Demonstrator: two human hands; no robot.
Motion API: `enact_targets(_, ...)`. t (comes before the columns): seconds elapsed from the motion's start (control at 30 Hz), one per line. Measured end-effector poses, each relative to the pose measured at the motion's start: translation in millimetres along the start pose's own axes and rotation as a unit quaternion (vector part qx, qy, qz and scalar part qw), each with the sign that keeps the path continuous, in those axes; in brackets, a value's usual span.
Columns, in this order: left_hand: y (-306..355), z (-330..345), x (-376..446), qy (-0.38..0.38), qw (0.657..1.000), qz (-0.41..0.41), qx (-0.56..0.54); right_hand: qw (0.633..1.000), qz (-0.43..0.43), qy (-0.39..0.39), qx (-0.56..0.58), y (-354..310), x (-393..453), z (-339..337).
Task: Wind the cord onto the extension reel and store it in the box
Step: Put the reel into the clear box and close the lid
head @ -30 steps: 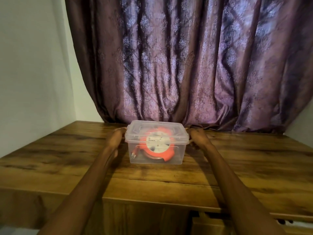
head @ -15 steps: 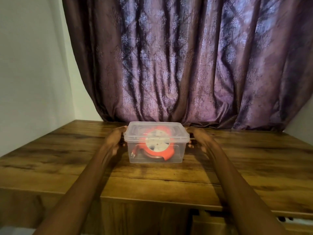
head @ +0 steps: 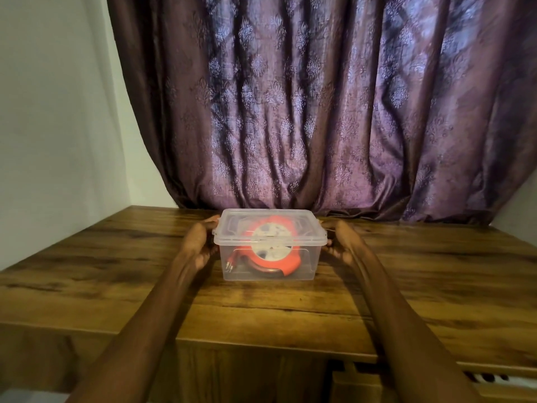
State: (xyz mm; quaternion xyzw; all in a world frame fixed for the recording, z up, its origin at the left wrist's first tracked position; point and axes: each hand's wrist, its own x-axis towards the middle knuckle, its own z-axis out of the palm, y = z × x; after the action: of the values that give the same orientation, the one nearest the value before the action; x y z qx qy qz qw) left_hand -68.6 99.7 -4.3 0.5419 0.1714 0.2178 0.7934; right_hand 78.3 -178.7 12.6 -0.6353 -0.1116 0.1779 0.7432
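**Hands loosen at the box sides; the reel is stored inside**

The left hand (head: pixel 200 245) is at the left end of the box (head: pixel 268 264), its fingers (head: pixel 213 221) curled up to the lid's left corner and its palm just beside the wall. The right hand (head: pixel 341 242) mirrors it at the right end, fingertips touching just under the lid's rim. Both hands are half-open and cupped against the box; neither is closed around anything. Compared with 1 second ago, both hands have shifted slightly toward the near corners and look looser, while the box sits in about the same spot on the table (head: pixel 436 286).

The clear lid (head: pixel 267 225) lies flat on the box with no gap visible. Through the walls the orange reel (head: pixel 271 245) leans inside, and the plug (head: pixel 231 264) lies at the lower left of the box, so the cord appears wound in, though the coils are hard to make out.

Judged from this, the task is all but done: the 2 hands are likely giving the lid a last press or letting go. The only risk I can name is a corner of the lid not snapped down, which cannot be checked from here. A purple curtain (head: pixel 319 112) hangs behind.
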Motion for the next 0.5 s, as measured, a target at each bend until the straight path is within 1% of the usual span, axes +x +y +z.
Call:
enact_targets(0.07, 2.1, 1.0, -5.3, 0.011, 1.000, -0.015, 0.020, 0.999, 0.015, 0.013, -0.026, 1.4, -2.6, -3.1)
enact_targets(0.13, 2.6, -3.9, -6.8, 0.015, 0.998, -0.051, 0.034, 0.998, 0.037, 0.012, -0.057, 7.2, -3.1, -7.5)
enact_targets(0.27, 6.4, -12.7, -7.8, -0.017, 0.991, -0.113, 0.074, 0.992, 0.090, -0.047, -0.078, 14.8, -2.7, -11.3)
enact_targets(0.4, 11.0, -17.6, -3.6, -0.024, 0.987, -0.138, 0.076, 0.989, 0.115, -0.068, -0.066, 8.2, 0.0, -15.3)
enact_targets(0.5, 11.4, -18.1, 0.5, -0.011, 0.990, -0.132, 0.038, 0.989, 0.127, -0.065, -0.049, 7.5, 0.7, -17.4)
